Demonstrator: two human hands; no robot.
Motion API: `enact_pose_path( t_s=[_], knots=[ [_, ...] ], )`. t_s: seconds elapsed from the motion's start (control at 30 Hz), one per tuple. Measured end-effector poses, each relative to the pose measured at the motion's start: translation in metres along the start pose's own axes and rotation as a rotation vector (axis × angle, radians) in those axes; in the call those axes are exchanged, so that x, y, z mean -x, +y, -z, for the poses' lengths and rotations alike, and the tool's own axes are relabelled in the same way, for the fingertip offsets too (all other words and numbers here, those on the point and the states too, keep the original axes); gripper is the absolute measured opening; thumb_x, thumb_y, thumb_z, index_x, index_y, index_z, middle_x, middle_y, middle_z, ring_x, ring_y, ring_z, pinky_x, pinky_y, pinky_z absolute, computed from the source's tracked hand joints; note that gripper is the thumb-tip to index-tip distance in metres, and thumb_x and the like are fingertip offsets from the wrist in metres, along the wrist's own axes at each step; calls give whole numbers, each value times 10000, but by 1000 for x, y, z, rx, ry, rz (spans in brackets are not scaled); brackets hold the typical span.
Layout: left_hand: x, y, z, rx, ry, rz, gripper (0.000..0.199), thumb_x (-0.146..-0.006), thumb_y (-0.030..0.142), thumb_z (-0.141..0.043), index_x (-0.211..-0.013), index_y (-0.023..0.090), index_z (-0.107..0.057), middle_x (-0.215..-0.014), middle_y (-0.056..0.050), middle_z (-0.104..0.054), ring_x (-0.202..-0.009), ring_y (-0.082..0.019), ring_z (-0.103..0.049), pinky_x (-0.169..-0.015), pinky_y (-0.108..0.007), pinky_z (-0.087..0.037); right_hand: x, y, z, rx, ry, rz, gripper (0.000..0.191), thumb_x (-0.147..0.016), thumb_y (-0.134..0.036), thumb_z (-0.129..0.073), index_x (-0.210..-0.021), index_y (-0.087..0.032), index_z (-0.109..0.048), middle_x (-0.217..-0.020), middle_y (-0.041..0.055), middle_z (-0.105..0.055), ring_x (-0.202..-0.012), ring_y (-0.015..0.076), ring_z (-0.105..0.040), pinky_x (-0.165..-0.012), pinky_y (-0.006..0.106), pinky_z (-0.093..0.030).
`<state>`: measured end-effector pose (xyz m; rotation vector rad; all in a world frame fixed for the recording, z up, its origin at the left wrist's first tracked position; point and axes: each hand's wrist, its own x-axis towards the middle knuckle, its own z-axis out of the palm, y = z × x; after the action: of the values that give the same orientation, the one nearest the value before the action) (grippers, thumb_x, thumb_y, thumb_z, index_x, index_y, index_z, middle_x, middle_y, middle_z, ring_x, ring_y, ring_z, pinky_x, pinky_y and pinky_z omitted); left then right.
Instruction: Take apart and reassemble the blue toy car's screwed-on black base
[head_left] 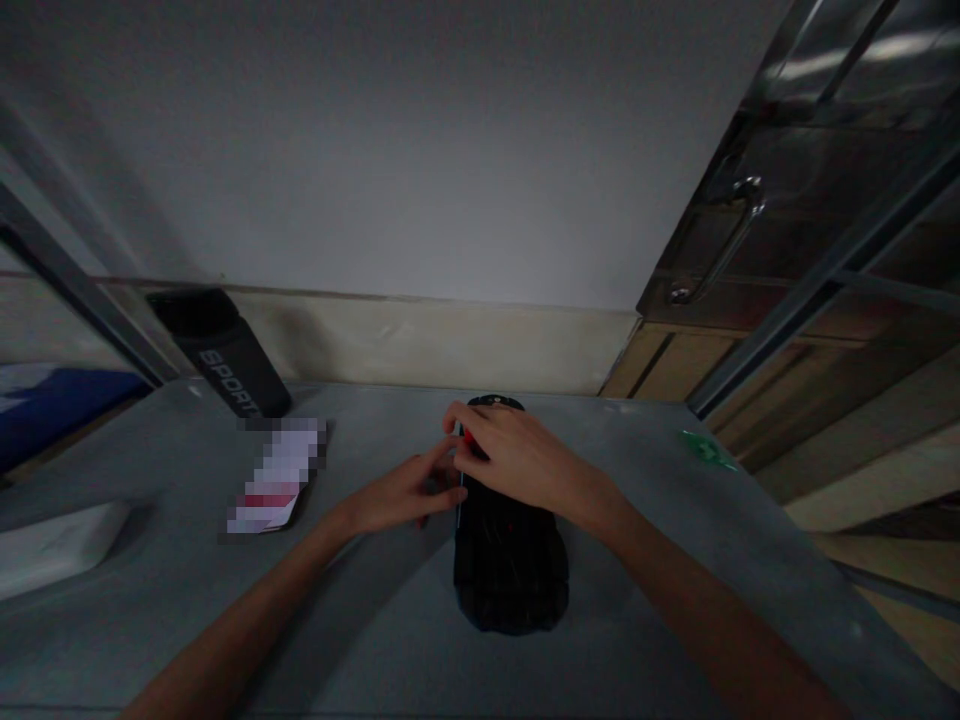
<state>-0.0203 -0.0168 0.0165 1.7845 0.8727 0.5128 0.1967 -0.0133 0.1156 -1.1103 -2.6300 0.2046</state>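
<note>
Head view: a black car-shaped object [511,575] lies lengthwise near the middle of the grey surface [390,630], its far end close to the back edge by the wall [390,150]. The right hand [517,450] bends over its upper left side; the left hand [397,492] meets that side, thumb and fingers slightly parted. I cannot tell whether either grip has hold of anything. Wide stretches of surface separate the object from a green packet [707,450] at the right edge and 3 things leftward: a black container [225,350], a blurred pale item [277,480] and a white object [67,545].
</note>
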Motion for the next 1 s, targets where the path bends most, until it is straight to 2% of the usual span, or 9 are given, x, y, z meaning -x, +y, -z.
enact_pose_path(
  t_s=[0.13, 0.27, 0.4, 0.57, 0.73, 0.87, 1.0],
  knots=[
    [0, -1, 0, 2, -2, 2, 698, -1036, 515, -640, -1629, 277, -361, -973, -9, -593, -778, -157, -601, -513, -186, -519, -1, 3, -2, -2, 2, -36, 167, -1093, -225, -562, -1216, -217, -675, -1012, 81, -790, -925, 231, -731, -828, 333, -489],
    [-1, -3, 0, 15, 3, -9, 694, -1028, 520, -658, -1619, 291, -376, -962, -1, -587, -739, -146, -582, -501, -190, -513, -1, 3, -1, -16, 6, -1, 205, -1043, -183, -608, -1242, -211, -652, -1059, 79, -785, -1018, 238, -724, -920, 344, -500],
    [0, -2, -1, 18, 14, 9, 671, -1025, 514, -665, -1603, 298, -402, -968, 3, -570, -750, -142, -588, -502, -180, -513, -1, 2, -1, 24, -13, -19, 173, -1098, -221, -539, -1213, -207, -667, -1001, 83, -783, -936, 239, -726, -886, 357, -503],
    [0, 0, -1, 11, 4, -7, 683, -1031, 499, -650, -1619, 276, -383, -992, -8, -595, -767, -145, -586, -503, -178, -512, 0, 3, -1, -65, 15, 47, 227, -1017, -167, -626, -1236, -216, -656, -1127, 84, -779, -1059, 238, -709, -974, 363, -495],
    [0, 0, 0, 7, 21, 8, 578, -1023, 515, -655, -1515, 257, -495, -1012, -19, -598, -777, -148, -592, -517, -187, -513, 1, 4, 1, -45, -35, 32, 185, -1089, -205, -540, -1217, -216, -673, -945, 56, -765, -882, 224, -698, -815, 337, -486],
    [0, 0, -1, 15, 13, 0, 655, -1015, 517, -661, -1586, 290, -433, -1017, -23, -624, -776, -156, -598, -523, -201, -519, 1, 3, 3, -77, -23, 89, 217, -1016, -149, -614, -1221, -200, -665, -1076, 78, -779, -991, 228, -695, -917, 352, -491],
    [0, -1, 0, -4, 20, 4, 634, -1010, 561, -660, -1550, 278, -484, -1006, -24, -618, -780, -162, -608, -520, -207, -522, 1, 3, 3, -54, -24, 50, 160, -1068, -192, -576, -1195, -187, -672, -1045, 90, -784, -989, 245, -703, -951, 381, -494]
  ],
)
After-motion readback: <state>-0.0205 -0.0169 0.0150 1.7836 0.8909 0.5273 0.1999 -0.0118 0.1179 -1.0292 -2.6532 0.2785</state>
